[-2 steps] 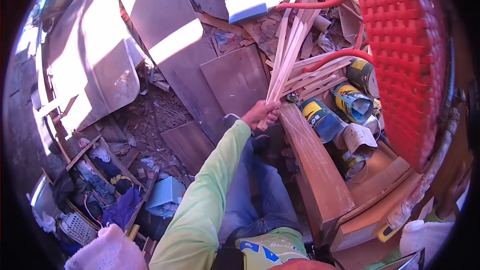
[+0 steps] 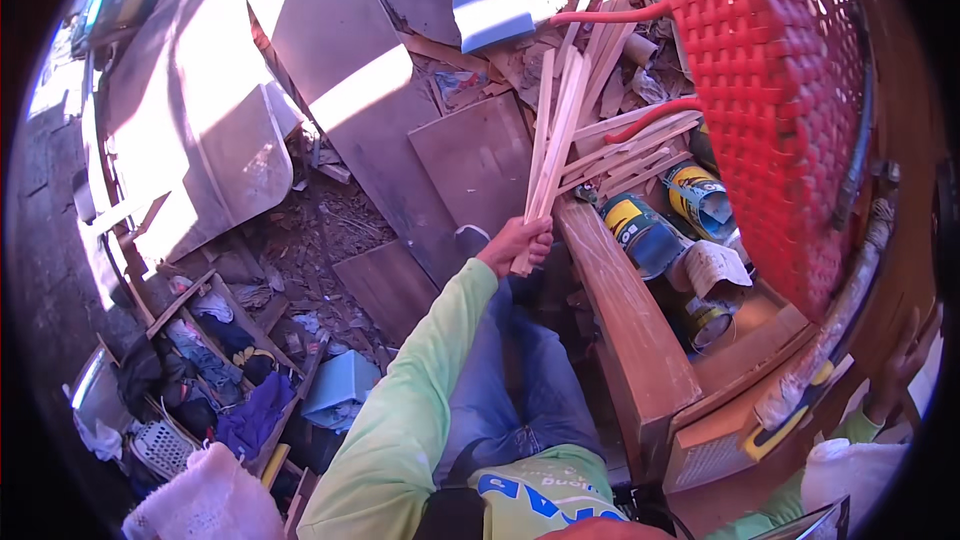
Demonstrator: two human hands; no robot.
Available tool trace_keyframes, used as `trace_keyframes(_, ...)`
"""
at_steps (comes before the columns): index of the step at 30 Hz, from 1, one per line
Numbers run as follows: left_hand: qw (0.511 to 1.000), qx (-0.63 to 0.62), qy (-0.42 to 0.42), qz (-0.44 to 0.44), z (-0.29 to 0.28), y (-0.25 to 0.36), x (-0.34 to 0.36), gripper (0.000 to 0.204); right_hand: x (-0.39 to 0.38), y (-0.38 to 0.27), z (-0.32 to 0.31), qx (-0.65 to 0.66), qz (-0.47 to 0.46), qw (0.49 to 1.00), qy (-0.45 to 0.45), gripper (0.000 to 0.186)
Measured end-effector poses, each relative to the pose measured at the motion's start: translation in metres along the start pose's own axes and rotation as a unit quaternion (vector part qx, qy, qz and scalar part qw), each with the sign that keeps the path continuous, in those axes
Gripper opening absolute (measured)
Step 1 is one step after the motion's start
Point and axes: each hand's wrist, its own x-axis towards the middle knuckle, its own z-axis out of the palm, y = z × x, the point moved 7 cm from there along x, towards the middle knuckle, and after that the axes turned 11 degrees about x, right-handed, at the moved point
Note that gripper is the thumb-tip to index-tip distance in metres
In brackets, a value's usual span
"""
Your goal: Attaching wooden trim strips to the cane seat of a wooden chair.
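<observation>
My left hand (image 2: 517, 244) is closed around the lower ends of several thin, pale wooden strips (image 2: 556, 145), which slant up and away from me. Beyond them lies a pile of similar strips (image 2: 640, 162). My right hand (image 2: 898, 365) shows dimly at the right rim, past a green cuff; its fingers are too dark to read. Nearest to it are a white towel (image 2: 850, 480) and a yellow-and-black handle (image 2: 785, 423).
A red woven chair (image 2: 765, 110) leans in at the right. Paint cans (image 2: 640, 233) lie inside a brown wooden drawer-like frame (image 2: 630, 315). Loose boards (image 2: 475, 155) cover the ground ahead. At lower left are a light-blue box (image 2: 340, 385) and a wooden crate of cloths (image 2: 250, 415).
The strips in my left hand have swung slightly, and their far ends now stand out from the pile. The red chair sits farther left in view, covering more of a can.
</observation>
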Motion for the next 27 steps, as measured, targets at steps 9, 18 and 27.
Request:
trace_keyframes(9, 0.96, 0.044, 0.267, 0.077, 0.023, -0.039, -0.216, 0.027, -0.007, 0.004, 0.014, 0.044, 0.0, 0.999, 0.002, 0.051)
trace_keyframes(18, 0.836, 0.2, 0.369, 0.354, 0.149, 0.028, -0.332, 0.02, -0.012, -0.013, -0.004, 0.122, -0.115, 0.97, 0.177, 0.055)
trace_keyframes(27, 0.67, 0.597, 0.157, 0.413, 0.373, 0.03, -0.307, 0.027, -0.113, -0.1, -0.018, 0.652, 0.063, 0.751, 0.085, 0.069)
